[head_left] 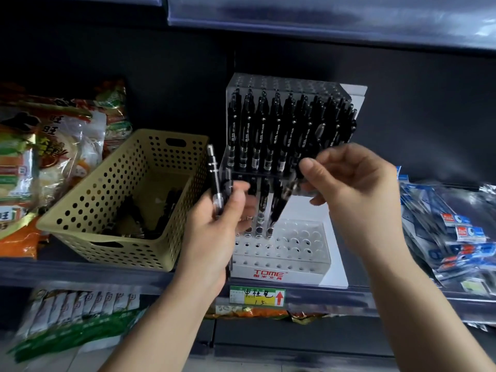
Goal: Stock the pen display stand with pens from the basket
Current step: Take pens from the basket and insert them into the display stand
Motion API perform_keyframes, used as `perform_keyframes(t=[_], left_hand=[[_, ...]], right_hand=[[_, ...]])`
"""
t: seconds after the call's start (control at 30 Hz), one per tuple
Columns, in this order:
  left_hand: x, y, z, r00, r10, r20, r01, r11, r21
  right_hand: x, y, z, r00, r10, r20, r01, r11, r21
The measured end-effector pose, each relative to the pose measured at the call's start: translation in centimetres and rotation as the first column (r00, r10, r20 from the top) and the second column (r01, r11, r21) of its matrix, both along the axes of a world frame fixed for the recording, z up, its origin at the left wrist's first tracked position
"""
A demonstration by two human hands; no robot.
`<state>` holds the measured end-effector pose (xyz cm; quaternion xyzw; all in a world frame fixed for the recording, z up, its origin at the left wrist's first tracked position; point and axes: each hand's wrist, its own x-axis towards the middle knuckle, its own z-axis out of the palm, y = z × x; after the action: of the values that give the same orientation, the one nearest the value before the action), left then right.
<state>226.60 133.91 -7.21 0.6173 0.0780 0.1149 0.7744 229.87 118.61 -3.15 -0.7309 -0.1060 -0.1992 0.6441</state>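
- Over the lower tier of the stand [281, 251], a black pen [284, 200] is pinched near its upper end between thumb and fingers of the right hand [357, 189], the grip pressed together on the barrel.
- The pen's long axis runs steeply, tilted: the top leans right toward the hand, and the tip points down and left toward the holes just beside the pens already seated in that tier.
- The step in hand is judged to be seating this pen. It would be done well if the barrel were brought upright before it is lowered, so that the tip meets one hole squarely and is not dragged across the plate.
- The next free hole beside the filled ones is best aimed for, so that rows are filled in order and neighbours are not knocked.
- In the left hand [214, 224], a small bunch of spare pens [216, 181] is clasped, fingers closed round their lower ends; they stand nearly upright, clicker ends up.
- The upper tier of the stand looks full, its pens upright.
- The basket [150, 162] stands just left of the stand on the shelf [80, 272]; a few dark pens are seen lying on its floor, so the task is judged part done.
- Snack bags [53, 146] lie further left.
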Motion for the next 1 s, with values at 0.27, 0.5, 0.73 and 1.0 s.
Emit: perform_keyframes(t=[0.27, 0.5, 0.73, 1.0], left_hand=[[0.1, 0.9, 0.6, 0.999, 0.029, 0.031, -0.025, 0.994, -0.105], [0.4, 1.0, 0.4, 1.000, 0.018, 0.023, -0.013, 0.978, -0.206], [0.2, 0.7, 0.3, 0.998, 0.034, 0.049, -0.028, 0.990, -0.135], [-0.2, 0.2, 0.1, 0.985, -0.170, 0.009, 0.171, 0.985, -0.034]], right_hand=[[0.9, 0.2, -3.2, 0.956, -0.233, 0.177, 0.277, 0.918, -0.285], [1.1, 0.4, -4.9, 0.952, -0.245, 0.182, 0.302, 0.848, -0.436], [1.0, 0.2, -5.8, 0.966, -0.235, 0.107, 0.253, 0.780, -0.573], [0.8, 0.1, -5.0, 0.974, -0.215, 0.076, 0.213, 0.743, -0.635]])
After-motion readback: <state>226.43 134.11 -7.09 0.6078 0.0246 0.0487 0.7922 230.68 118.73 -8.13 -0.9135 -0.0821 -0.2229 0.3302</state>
